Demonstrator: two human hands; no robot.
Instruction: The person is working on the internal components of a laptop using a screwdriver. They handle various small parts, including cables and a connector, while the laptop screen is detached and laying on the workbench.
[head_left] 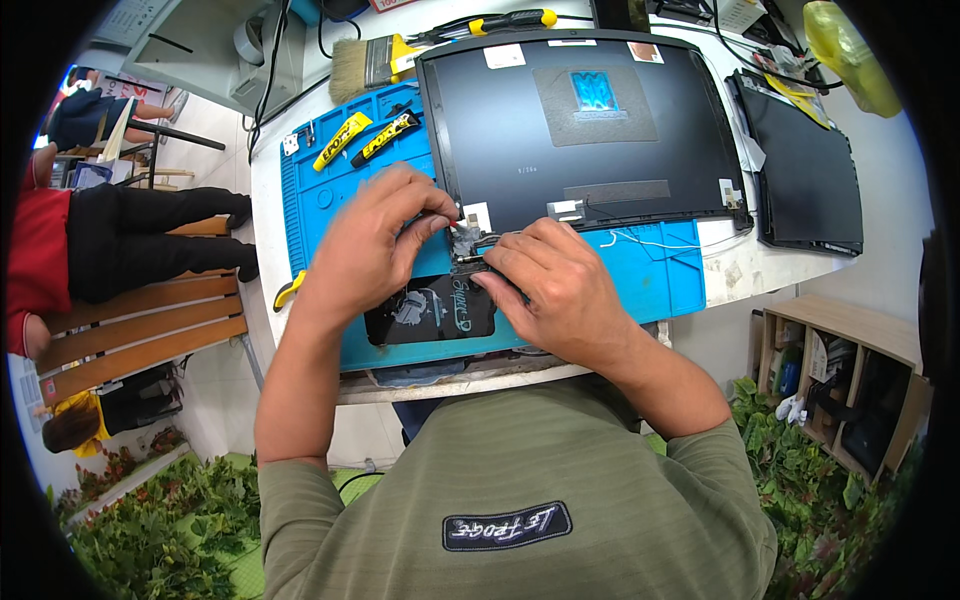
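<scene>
A black laptop screen lid (660, 120) lies on a blue work mat (660, 270). At its lower left corner is a metal hinge (465, 246) with small grey and white patches around it. My left hand (375, 235), slightly blurred, pinches a thin red item (450, 223) over that corner; its far end is too small to make out. The fingers of my right hand (545, 285) are curled onto the hinge area, gripping it. Beneath my hands is a glossy black pad (410, 325) with pale markings.
Yellow and black glue tubes (340, 142), a brush (355, 70) and pliers (500, 22) lie behind my hands. Black panels (805, 180) are stacked at the right. At left, a person in red (40, 260) is on a wooden bench (150, 355), near another in yellow (85, 420). A shelf (830, 330) stands lower right.
</scene>
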